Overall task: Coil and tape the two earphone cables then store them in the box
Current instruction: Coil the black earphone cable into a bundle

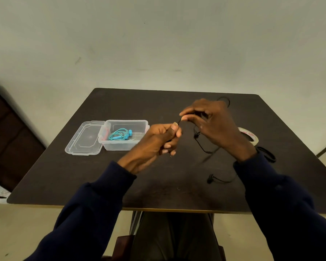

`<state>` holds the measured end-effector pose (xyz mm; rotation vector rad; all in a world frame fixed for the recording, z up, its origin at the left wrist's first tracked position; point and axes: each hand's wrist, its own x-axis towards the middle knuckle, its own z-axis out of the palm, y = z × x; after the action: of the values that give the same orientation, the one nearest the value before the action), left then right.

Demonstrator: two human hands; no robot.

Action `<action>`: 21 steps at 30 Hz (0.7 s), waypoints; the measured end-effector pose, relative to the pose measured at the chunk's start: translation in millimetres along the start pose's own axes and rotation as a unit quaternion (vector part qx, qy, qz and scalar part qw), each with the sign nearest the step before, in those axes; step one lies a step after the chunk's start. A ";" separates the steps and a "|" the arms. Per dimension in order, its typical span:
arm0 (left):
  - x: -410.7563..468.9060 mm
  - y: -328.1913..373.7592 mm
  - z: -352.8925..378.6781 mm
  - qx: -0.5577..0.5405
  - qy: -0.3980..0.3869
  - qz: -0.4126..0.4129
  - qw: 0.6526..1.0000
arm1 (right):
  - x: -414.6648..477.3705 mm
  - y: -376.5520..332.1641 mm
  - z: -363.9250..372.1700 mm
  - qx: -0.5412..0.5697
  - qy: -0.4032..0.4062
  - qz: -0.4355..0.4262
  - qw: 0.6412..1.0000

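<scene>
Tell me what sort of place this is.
Probably a plain indoor room with a small work spot. A dark table stands against a bare pale wall. On it are a clear plastic box, a tape roll and a black earphone cable.

Your left hand grips one end of the black earphone cable, and your right hand pinches it just past your left thumb. The rest hangs below your right palm. The clear box holding the teal earphones sits just left of your left hand. The tape roll shows behind your right wrist.
</scene>
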<state>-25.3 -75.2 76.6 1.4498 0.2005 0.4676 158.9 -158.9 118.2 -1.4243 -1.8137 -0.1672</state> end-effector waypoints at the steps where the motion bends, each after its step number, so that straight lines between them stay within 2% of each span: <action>1: -0.8 0.3 -1.2 -0.038 -0.005 0.007 0.999 | -0.9 2.6 1.9 0.038 -0.005 0.027 0.999; 6: -8.3 10.6 -14.0 -0.174 -0.002 0.039 0.984 | -15.9 28.7 6.5 0.106 -0.083 0.137 0.981; 12: -10.0 20.0 -26.9 -0.257 0.057 0.050 0.963 | -30.4 53.8 -2.3 0.195 -0.152 0.181 0.952; 14: -10.3 21.5 -27.5 -0.279 0.072 0.049 0.956 | -35.4 61.4 -3.2 0.213 -0.151 0.207 0.943; 18: -11.0 22.9 -27.5 -0.292 0.082 0.055 0.951 | -46.6 71.1 -2.5 0.181 -0.129 0.230 0.947; 21: -10.9 22.4 -27.3 -0.311 0.074 0.057 0.946 | -54.6 75.8 -4.6 0.231 -0.136 0.269 0.925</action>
<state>-50.4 -54.0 93.6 0.8096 0.0755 0.6661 228.7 -175.7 58.3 -1.5782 -1.4575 0.7245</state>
